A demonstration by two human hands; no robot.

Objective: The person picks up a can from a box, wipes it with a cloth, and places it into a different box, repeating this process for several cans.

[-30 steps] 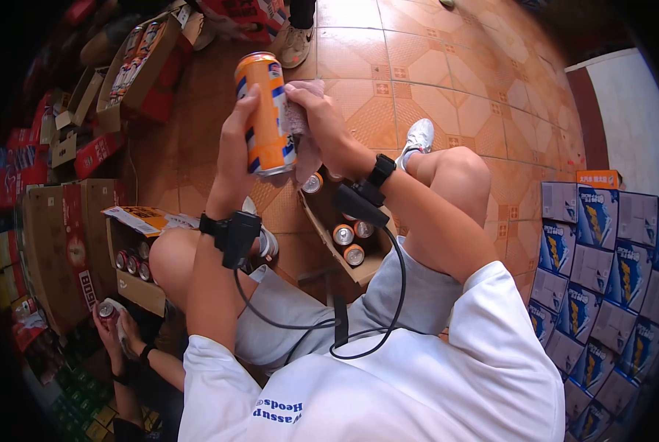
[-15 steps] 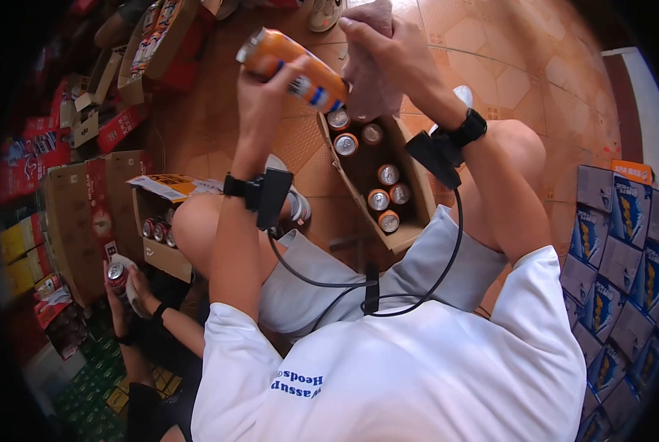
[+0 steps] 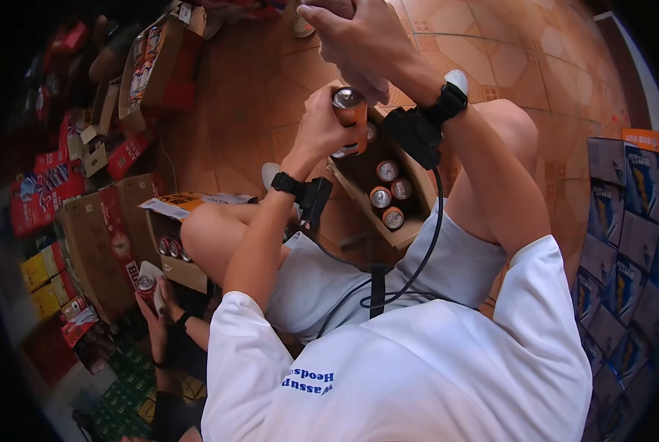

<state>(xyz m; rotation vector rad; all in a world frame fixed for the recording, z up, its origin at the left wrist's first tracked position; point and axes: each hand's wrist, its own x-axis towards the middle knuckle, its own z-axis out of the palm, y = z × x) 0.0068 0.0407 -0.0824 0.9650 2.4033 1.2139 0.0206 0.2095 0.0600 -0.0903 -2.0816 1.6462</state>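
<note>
My left hand (image 3: 321, 131) is wrapped round an orange drink can (image 3: 351, 121), held upright with its silver top facing me, over the far end of a cardboard box (image 3: 420, 166). Just above it, my right hand (image 3: 370, 43) grips a dull pinkish cloth (image 3: 365, 85); part of the cloth hangs down close to the can top. Between my knees, the box holds several orange cans standing upright, among them a can (image 3: 380, 197) near its middle. My left hand and the can hide part of the box's far end.
At my left, another person's hands (image 3: 164, 303) hold a red can (image 3: 146, 286) and a white cloth. Opened cartons (image 3: 144, 96) of cans lie farther off. Blue-and-grey packs (image 3: 615, 243) are stacked at my right. Tiled floor (image 3: 234, 118) stretches ahead.
My left hand has brought the can from a tilted position at upper left down and right, turning it upright over the box. My right hand has moved up and left with the cloth.
</note>
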